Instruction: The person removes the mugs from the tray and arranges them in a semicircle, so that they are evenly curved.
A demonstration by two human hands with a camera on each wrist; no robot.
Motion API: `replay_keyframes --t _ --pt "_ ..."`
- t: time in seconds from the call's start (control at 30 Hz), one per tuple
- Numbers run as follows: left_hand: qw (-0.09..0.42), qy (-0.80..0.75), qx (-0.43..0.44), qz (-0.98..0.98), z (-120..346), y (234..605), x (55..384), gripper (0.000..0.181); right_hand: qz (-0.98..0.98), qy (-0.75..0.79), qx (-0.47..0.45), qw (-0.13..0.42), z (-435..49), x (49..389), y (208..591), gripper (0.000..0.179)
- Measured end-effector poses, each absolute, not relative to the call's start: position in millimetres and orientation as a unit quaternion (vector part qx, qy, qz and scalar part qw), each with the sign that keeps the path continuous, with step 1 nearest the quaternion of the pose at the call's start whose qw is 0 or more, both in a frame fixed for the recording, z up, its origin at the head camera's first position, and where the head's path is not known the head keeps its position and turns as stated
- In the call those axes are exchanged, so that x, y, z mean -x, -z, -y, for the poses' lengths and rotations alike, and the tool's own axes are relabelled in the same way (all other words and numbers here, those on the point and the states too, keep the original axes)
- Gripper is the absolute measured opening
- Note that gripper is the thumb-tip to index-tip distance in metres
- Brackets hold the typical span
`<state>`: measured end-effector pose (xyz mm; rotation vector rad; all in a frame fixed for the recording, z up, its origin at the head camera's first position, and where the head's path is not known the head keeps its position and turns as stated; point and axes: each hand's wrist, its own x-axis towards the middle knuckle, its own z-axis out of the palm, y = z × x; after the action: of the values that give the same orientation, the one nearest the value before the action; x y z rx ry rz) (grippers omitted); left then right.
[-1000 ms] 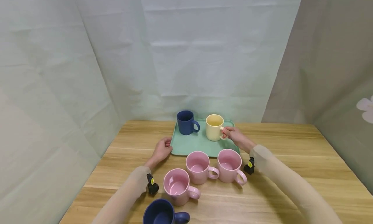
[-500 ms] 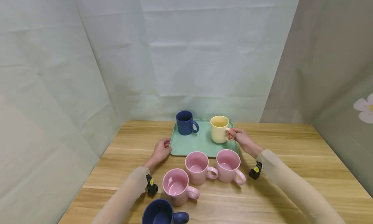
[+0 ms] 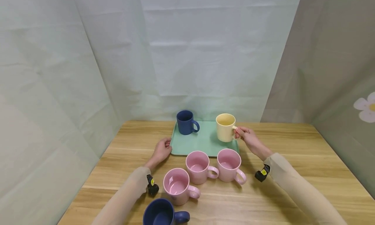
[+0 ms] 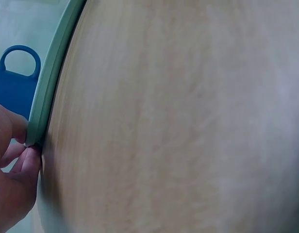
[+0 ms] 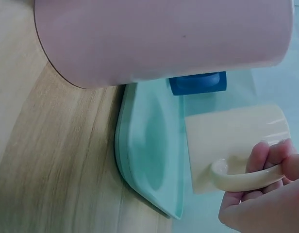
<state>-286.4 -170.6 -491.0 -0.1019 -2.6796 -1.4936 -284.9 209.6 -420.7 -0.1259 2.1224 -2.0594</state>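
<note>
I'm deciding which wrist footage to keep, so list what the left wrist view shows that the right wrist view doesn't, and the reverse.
Only the left wrist view: the left hand, touching the tray at its rim.

Only the right wrist view: the right hand, gripping the cream mug by its handle, and a pink mug large across the top.

Both: the tray, a blue mug, only partly seen in each, and the table.

The pink mugs (image 3: 198,175) look glossy, the yellow mug (image 3: 225,132) smooth, the tray (image 3: 200,143) plastic, the table (image 3: 234,202) wood-grained, that backdrop (image 3: 199,72) creased cloth.
</note>
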Motion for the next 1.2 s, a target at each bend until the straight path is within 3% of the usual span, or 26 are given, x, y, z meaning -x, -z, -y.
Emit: replay_keyframes --t 1.2 --pt "0.043 0.493 0.032 0.868 168.9 498.4 296.5 0.044 -0.692 0.717 0.056 0.066 -240.4 246.3 418.2 0.025"
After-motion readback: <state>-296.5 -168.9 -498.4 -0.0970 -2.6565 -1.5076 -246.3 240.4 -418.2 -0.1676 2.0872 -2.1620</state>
